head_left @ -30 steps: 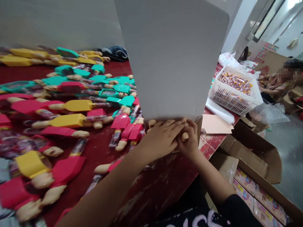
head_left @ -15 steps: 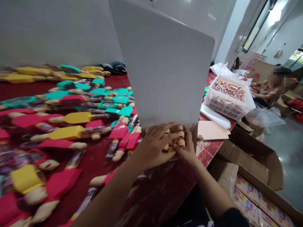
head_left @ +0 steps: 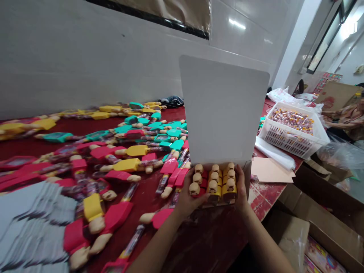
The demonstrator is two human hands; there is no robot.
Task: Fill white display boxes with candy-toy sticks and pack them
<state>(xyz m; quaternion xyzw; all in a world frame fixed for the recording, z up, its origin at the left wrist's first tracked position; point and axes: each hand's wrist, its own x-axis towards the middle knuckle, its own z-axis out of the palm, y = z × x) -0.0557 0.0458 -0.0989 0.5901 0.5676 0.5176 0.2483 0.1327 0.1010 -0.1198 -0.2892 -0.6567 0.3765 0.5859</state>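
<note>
Your left hand (head_left: 185, 200) had moved from being spread over the pieces, half a second earlier, to the left side of the packed group, and your right hand (head_left: 242, 195) had drawn out to the right side; the view itself had shifted too, so the open box (head_left: 247, 179) sat differently in it. The box rested on the red counter (head_left: 207, 237), its pale lid (head_left: 224, 113) standing up behind. Inside, three columns showed: red pieces (head_left: 203, 182) on the left and yellow pieces (head_left: 215, 194) in the middle and on the right, all with their beige heads (head_left: 212, 185) upward. The fingers of both hands were part open and lightly bent, none closed round a single piece; your left thumb lay across the front of the left column, and your right fingers (head_left: 240, 180) ran up beside the right column. Whether your left fingers were inside or outside the box wall could not be told, nor how hard either hand pressed. Squaring up the group seemed to be the step in hand, and it called for even, gentle pressure from both sides, with the bodies taking it rather than the heads. Too much from one side would probably have tipped a column or bowed the thin wall. Your left forearm passed close by a loose pink piece (head_left: 162, 218), so keeping that elbow steady was wise, as was leaving the lid untouched.
</note>
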